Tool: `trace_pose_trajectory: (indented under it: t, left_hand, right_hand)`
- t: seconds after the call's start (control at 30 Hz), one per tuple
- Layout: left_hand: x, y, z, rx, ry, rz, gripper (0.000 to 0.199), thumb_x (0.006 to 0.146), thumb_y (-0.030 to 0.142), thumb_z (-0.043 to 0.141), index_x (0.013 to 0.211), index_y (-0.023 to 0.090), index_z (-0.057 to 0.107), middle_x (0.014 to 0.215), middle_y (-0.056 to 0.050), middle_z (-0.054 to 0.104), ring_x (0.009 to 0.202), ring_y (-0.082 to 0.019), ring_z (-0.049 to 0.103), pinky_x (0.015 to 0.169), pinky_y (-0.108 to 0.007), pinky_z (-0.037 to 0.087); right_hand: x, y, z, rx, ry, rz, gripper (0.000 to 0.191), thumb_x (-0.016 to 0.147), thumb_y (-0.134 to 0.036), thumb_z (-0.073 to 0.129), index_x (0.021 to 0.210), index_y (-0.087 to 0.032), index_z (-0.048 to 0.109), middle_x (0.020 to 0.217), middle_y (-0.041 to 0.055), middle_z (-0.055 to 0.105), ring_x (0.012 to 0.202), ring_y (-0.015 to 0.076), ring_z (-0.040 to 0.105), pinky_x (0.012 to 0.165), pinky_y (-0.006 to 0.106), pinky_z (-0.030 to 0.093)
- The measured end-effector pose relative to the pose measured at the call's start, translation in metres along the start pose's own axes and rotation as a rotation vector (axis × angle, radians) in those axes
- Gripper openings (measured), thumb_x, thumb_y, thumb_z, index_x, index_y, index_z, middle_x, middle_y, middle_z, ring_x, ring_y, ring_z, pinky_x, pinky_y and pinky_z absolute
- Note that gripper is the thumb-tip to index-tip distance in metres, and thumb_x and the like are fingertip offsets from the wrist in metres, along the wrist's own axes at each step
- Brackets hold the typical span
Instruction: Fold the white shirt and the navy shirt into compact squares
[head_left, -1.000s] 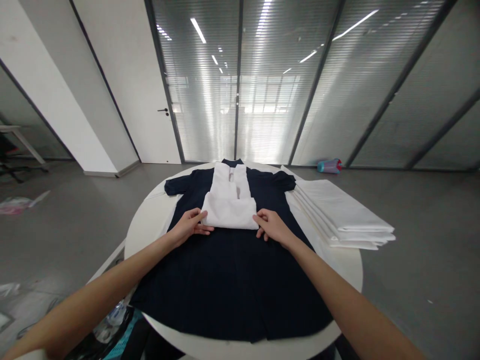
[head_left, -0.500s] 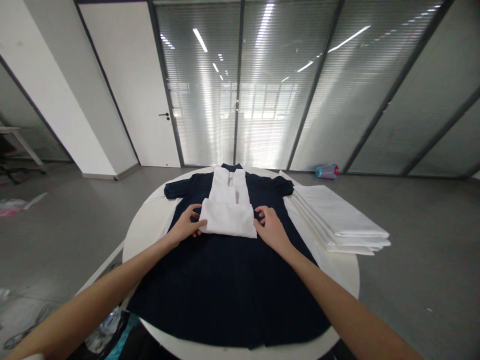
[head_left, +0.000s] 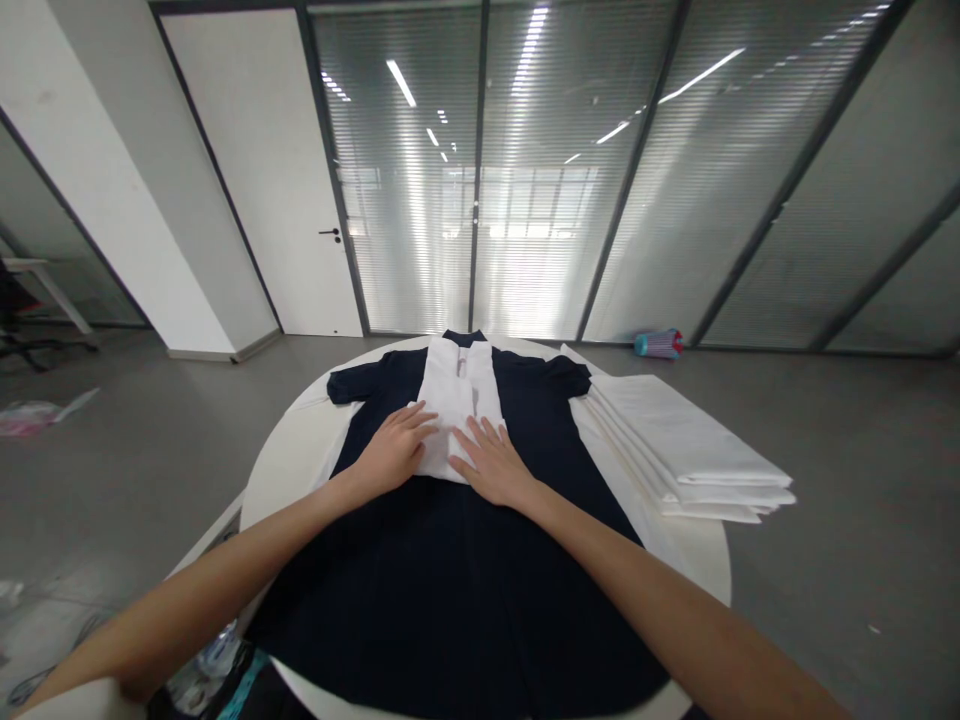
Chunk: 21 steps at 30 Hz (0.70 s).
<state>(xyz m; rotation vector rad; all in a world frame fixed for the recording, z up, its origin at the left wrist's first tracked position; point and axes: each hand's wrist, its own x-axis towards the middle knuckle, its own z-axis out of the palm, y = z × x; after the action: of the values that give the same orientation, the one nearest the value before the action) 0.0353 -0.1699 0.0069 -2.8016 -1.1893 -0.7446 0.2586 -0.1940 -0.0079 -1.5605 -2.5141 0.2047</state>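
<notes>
Both hands, left hand (head_left: 391, 450) and right hand (head_left: 496, 468), press flat, gripping nothing, on folded white cloth (head_left: 448, 405) atop a navy short-sleeved fabric garment (head_left: 457, 590), on a round white table (head_left: 281, 470) before dark-framed glass partitions (head_left: 544, 190).

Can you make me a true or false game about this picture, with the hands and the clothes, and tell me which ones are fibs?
1. The left hand and right hand are both on the white cloth. True.
2. The right hand is squeezed into a fist. False: it is spread open.
3. The dark garment lies spread on the white table. True.
4. The stack of folded white fabric is on the table's left side. False: it is on the right side.
5. A blue object lies on the floor near the glass wall. True.
</notes>
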Motion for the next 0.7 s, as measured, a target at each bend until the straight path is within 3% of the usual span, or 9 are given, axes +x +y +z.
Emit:
trace_pose_trajectory:
  t: [0.1,0.2,0.3,0.53,0.7]
  left_hand:
    - [0.012,0.001,0.009,-0.099,-0.118,0.024,0.042,0.094,0.018,0.047,0.134,0.016,0.059,0.145,-0.014,0.055,0.145,-0.028,0.037,0.12,-0.051,0.027]
    - [0.014,-0.007,0.023,-0.197,-0.237,-0.1,0.053,0.097,0.039,0.05,0.144,0.015,0.05,0.157,-0.018,0.038,0.149,-0.033,0.026,0.121,-0.054,0.018]
    - [0.01,-0.017,0.032,-0.26,-0.336,-0.166,0.063,0.098,0.049,0.045,0.151,0.017,0.041,0.161,-0.018,0.025,0.151,-0.032,0.017,0.121,-0.053,0.015]
    - [0.007,-0.02,0.032,-0.237,-0.355,-0.142,0.068,0.098,0.056,0.042,0.155,0.019,0.035,0.163,-0.016,0.02,0.152,-0.031,0.013,0.122,-0.053,0.013]
    - [0.008,-0.013,0.031,-0.19,-0.389,-0.15,0.07,0.1,0.055,0.038,0.156,0.015,0.031,0.163,-0.019,0.019,0.153,-0.032,0.012,0.121,-0.055,0.012]
  right_hand:
    - [-0.001,0.004,0.0,0.016,-0.004,-0.007,0.077,0.1,-0.066,0.016,0.158,-0.017,0.029,0.164,0.0169,0.018,0.152,0.0358,0.012,0.121,0.056,0.01]
    - [-0.001,0.012,-0.003,0.053,-0.032,-0.031,0.085,0.098,-0.07,0.015,0.158,-0.012,0.025,0.164,0.019,0.016,0.152,0.0338,0.011,0.122,0.054,0.011]
    - [-0.003,0.022,-0.005,0.081,-0.055,-0.05,0.089,0.096,-0.073,0.016,0.158,-0.009,0.024,0.163,0.02,0.013,0.153,0.0317,0.01,0.122,0.052,0.013]
    - [-0.006,0.028,-0.005,0.078,-0.044,-0.071,0.089,0.097,-0.072,0.017,0.157,-0.006,0.025,0.163,0.0211,0.013,0.153,0.0316,0.01,0.123,0.051,0.012]
    - [-0.005,0.028,-0.001,0.091,-0.028,-0.085,0.087,0.098,-0.069,0.02,0.157,-0.005,0.027,0.163,0.022,0.015,0.153,0.0316,0.011,0.123,0.051,0.012]
